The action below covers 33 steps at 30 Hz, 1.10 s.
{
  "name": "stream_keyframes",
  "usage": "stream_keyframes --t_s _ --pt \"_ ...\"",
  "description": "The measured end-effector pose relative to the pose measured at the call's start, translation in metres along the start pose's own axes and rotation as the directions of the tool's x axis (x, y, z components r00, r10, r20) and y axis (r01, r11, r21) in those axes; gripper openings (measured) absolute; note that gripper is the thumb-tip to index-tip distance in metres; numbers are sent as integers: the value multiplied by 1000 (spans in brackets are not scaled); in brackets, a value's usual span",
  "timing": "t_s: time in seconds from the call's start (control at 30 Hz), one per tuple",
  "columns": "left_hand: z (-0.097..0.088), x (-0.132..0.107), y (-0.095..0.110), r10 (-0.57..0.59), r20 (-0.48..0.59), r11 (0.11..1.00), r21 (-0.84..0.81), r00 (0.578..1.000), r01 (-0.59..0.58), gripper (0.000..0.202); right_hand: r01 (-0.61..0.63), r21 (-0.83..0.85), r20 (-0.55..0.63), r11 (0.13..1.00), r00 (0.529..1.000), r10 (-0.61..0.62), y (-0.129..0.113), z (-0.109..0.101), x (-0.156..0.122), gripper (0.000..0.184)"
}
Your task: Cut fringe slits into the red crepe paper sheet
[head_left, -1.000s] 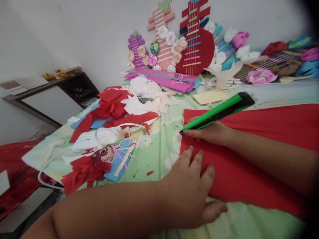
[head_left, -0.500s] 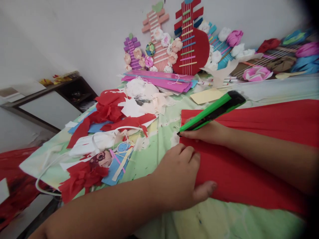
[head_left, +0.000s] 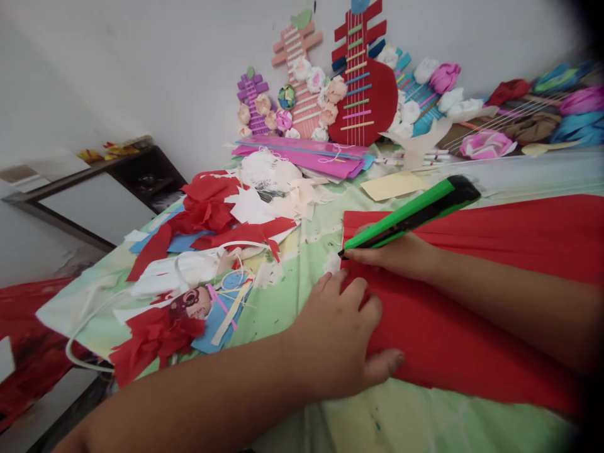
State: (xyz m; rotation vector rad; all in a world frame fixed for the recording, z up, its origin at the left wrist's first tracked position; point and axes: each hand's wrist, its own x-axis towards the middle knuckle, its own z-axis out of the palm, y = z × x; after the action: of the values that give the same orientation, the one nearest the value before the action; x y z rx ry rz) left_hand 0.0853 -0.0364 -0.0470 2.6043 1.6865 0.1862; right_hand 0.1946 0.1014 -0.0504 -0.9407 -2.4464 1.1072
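A large red paper sheet (head_left: 476,264) lies across the green patterned tablecloth (head_left: 292,283). My right hand (head_left: 401,255) grips a green utility knife (head_left: 410,214), its tip touching the sheet's left edge. My left hand (head_left: 342,340) lies palm down on the sheet's near left corner, fingers together and slightly curled, the thumb resting on the red paper. The two hands are a few centimetres apart.
Red, white and blue paper scraps (head_left: 207,233) and white cord litter the table's left part. Paper guitars (head_left: 363,82) with paper flowers lean on the back wall behind pink sheets (head_left: 306,154). A cream card (head_left: 394,185) lies behind the knife. A dark shelf (head_left: 94,182) stands left.
My left hand slid left along the red sheet's near edge and its fingers drew together. The knife stayed at the sheet's left edge.
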Motion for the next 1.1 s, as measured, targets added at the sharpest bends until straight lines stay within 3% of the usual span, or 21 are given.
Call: stream_keyframes --t_s 0.73,1.1 --pt "-2 -1 -1 -33 29 999 -3 999 34 51 65 -41 9 997 998 -65 0 2 0 25" --pt "-1 -3 -1 -40 27 999 6 999 40 54 31 -8 -17 999 999 -31 -1 0 -1 26"
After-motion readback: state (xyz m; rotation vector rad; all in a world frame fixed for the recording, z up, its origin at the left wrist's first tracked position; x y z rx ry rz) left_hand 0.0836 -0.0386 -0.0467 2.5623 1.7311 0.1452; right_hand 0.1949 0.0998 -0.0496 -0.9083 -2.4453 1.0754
